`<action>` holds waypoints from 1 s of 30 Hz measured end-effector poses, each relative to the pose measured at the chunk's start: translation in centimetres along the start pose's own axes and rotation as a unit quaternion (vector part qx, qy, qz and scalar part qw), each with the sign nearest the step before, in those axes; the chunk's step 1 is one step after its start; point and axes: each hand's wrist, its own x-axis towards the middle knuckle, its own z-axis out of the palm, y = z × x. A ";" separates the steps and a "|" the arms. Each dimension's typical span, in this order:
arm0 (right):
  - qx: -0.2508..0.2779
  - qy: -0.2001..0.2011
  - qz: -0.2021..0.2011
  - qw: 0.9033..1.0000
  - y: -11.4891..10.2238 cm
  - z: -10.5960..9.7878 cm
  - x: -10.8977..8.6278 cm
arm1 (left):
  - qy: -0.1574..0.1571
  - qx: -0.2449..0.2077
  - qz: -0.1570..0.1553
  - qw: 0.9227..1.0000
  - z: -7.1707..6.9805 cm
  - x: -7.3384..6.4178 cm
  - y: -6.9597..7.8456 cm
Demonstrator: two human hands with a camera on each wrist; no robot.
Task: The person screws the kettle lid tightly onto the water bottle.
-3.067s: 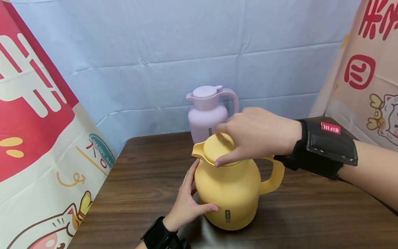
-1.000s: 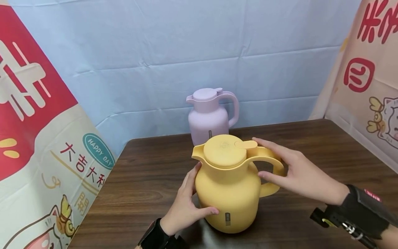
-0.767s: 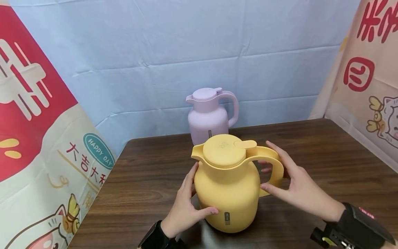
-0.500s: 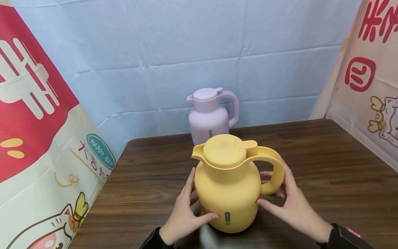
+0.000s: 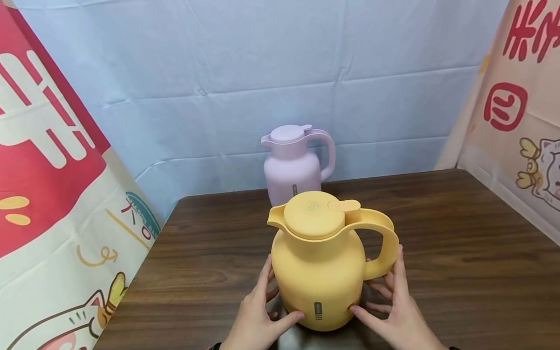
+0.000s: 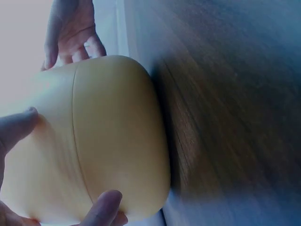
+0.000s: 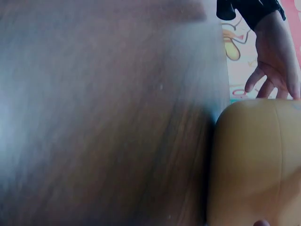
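Note:
A yellow thermos jug [image 5: 319,272] stands upright near the front of the wooden table, its spout to the left and handle to the right. Its round lid [image 5: 314,214] sits in the mouth. Low on the left side, my left hand [image 5: 255,316] holds the body, thumb in front and fingers reaching behind. My right hand [image 5: 400,311] holds the other side below the handle, its thumb on the front and its fingers partly hidden behind. In the left wrist view the jug's base [image 6: 146,117] meets the tabletop.
Behind the yellow jug, a lilac thermos jug [image 5: 293,167] stands at the table's back edge, its lower part partly covered. A pale blue cloth [image 5: 197,97] hangs behind the table [image 5: 210,253]. Printed banners flank it on the left [image 5: 52,204] and right [image 5: 516,146].
My right hand has gone from the lid, past the handle, down to the jug's right side. My left hand has slid slightly lower on the body. The jug has barely shifted.

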 end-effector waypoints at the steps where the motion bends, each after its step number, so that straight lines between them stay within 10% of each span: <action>1: 0.002 0.003 -0.003 1.000 0.0 0.1 -0.1 | 0.001 0.005 0.005 1.000 0.0 0.0 0.0; 30: -0.044 0.035 -0.016 0.998 1.1 -1.9 1.8 | -0.012 0.032 0.073 0.997 2.6 5.5 0.4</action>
